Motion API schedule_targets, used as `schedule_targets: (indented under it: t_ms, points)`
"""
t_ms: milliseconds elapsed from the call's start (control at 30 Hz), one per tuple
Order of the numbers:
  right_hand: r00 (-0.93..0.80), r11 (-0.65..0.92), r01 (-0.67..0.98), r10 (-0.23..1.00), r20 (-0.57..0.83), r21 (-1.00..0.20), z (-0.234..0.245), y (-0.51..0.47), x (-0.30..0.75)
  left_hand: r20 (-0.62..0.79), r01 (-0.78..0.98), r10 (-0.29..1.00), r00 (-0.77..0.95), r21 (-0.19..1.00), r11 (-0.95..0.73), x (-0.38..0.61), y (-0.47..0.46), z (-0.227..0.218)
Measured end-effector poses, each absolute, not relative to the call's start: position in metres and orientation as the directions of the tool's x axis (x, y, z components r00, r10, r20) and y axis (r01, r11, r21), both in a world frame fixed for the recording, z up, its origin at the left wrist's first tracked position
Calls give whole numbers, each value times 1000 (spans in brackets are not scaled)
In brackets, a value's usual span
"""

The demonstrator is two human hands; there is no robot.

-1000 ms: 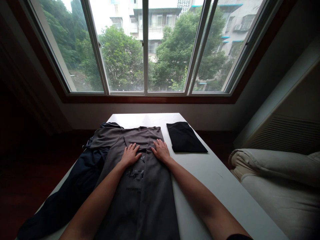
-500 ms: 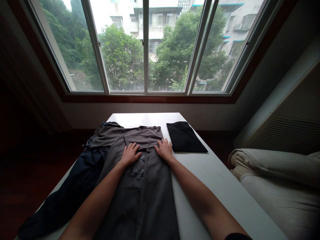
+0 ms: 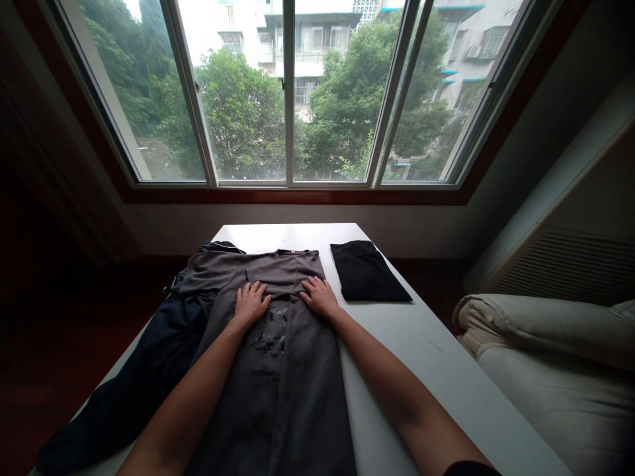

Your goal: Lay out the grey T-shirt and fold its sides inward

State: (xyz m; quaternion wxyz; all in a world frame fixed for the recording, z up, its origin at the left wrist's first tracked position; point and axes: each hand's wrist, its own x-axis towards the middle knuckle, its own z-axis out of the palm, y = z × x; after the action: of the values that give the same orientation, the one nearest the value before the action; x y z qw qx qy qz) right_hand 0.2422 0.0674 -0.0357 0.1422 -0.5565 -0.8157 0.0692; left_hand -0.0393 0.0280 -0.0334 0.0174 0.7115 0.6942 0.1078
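Observation:
A dark grey T-shirt (image 3: 312, 370) lies spread on the white table (image 3: 397, 357), its right side folded inward over the printed front. The collar points toward the window and one sleeve reaches out to the left. My left hand (image 3: 252, 303) rests flat on the upper chest of the shirt, fingers apart. Near the folded edge on the right, my right hand (image 3: 319, 296) also lies flat with its fingers spread. Both hands press on the cloth without gripping it.
A folded black garment (image 3: 370, 272) lies on the table's right side. Dark navy clothing (image 3: 143, 370) is heaped along the left edge, partly under the shirt. Beyond the table is a window (image 3: 290, 99). A pale sofa-like cushion (image 3: 550, 357) stands at the right.
My left hand has slid slightly left across the shirt. My right hand has shifted a little to the left, away from the black garment. The shirt keeps its shape.

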Motion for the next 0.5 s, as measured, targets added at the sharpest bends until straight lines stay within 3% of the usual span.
schedule_targets:
  t_ms: [100, 167, 267, 400, 500]
  points:
    - [-135, 172, 949, 979, 151, -264, -40, 73, 251, 125, 984, 992, 17, 171, -38, -40, 28, -34]
    - [-79, 121, 956, 983, 166, -266, -41, 76, 257, 121, 984, 992, 16, 173, -37, -40, 29, -34]
    - [-133, 181, 947, 973, 190, -266, -39, 76, 260, 120, 984, 993, 14, 172, -35, -40, 30, -35]
    - [-353, 394, 882, 916, 189, -260, -36, 71, 253, 114, 985, 993, 19, 170, -38, -40, 30, -34]
    - [-360, 392, 880, 919, 164, -268, -36, 71, 251, 109, 985, 994, 16, 172, -35, -40, 30, -34]
